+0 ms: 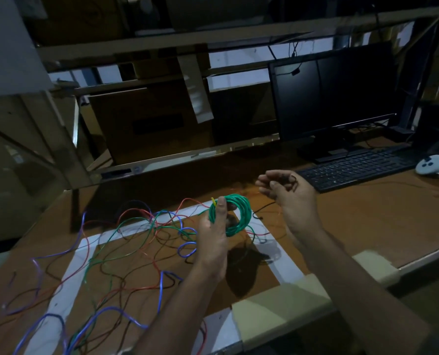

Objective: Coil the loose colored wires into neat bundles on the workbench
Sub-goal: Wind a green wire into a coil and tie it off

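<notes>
- Head view: left hand (214, 234) is gripping the green wire coil (232, 216) above the white-taped square (285, 262) on the workbench (367, 226)
- right hand (287, 193), right of the coil, is pinching a thin dark wire (264, 207), fingers curled
- loose colored wires (126, 242) are sprawling left of the coil

We see a dark monitor (333, 96) at the bench's back right. Black keyboard (361, 166) lies just in front of the monitor; a white game controller (434, 166) sits right of it. Cardboard box (146, 124) stands left of the monitor.
</notes>
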`<state>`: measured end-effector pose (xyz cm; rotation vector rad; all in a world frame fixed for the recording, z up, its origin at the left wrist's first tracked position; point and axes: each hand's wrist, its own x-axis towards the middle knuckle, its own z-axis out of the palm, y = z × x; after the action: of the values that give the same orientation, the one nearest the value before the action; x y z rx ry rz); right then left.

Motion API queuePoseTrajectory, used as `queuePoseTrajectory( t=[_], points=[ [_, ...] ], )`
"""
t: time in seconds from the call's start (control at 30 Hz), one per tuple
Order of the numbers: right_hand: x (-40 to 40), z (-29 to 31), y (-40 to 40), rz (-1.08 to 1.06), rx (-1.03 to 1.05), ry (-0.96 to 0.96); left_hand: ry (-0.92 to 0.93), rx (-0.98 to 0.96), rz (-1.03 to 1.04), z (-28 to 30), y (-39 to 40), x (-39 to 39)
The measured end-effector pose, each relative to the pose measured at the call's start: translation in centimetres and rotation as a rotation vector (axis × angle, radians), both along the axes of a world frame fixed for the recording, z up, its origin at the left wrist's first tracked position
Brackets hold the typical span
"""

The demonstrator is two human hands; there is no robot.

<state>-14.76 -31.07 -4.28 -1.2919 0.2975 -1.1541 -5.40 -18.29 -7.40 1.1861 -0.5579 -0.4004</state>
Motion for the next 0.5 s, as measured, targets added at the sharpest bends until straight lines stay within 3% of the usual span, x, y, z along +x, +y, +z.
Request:
queuePoseTrajectory(
  t=[0.13, 0.27, 0.37, 0.5],
  points=[
    [-0.4, 0.2, 1.8, 0.019, 0.106, -0.093, -0.002, 0.029, 0.01, 0.6, 0.1, -0.5],
    [-1.2, 0.1, 3.7, -0.022, 0.176, -0.066, 0.028, 0.144, 0.047, 2.1, 0.7, -0.4],
    [-1.3, -0.4, 5.1, -0.062, 0.202, 0.024, 0.219, 0.199, 0.058, 2.8, 0.9, -0.4],
    [-1.8, -0.8, 6.2, -0.123, 0.127, 0.106, 0.357, 0.13, 0.04, 3.3, 1.6, -0.8]
  ],
)
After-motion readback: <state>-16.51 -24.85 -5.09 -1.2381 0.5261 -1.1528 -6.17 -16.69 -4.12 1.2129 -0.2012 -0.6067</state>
